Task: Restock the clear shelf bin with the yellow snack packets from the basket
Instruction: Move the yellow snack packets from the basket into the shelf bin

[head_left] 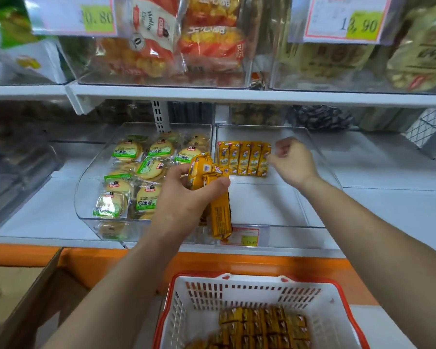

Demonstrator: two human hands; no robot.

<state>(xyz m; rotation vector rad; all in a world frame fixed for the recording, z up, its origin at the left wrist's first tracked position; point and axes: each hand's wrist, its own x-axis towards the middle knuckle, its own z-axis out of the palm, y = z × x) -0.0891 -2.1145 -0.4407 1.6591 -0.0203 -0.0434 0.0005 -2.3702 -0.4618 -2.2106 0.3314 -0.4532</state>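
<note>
The yellow snack packets (213,190) are slim bars in foil film. Several are bunched in the left hand (186,200), whose fingers and thumb clamp round their upper ends while the lower ends hang loose below the palm. They look light and slightly stiff, with glossy, slippery wrappers and probably brittle contents, so I judge a bunch apt to fan out or slide. Taking 1 by its long flat sides, not the crimped ends, should serve best.

Just right of that hand, a row of 5 packets (244,159) stands edge to edge at the back of the clear shelf bin (275,205). The right hand (293,159) sits at the row's right end with its fingers curled and its fingertips at the last packet. I cannot tell whether it pinches that packet or merely touches it.

The bin is hard transparent plastic with rounded corners. Left of the left hand, a neighbouring bin (86,220) holds round biscuits (136,172) in crinkly clear wraps with green labels. Below both wrists, the slotted white basket (237,290) with a red rim carries more yellow packets (262,326).
</note>
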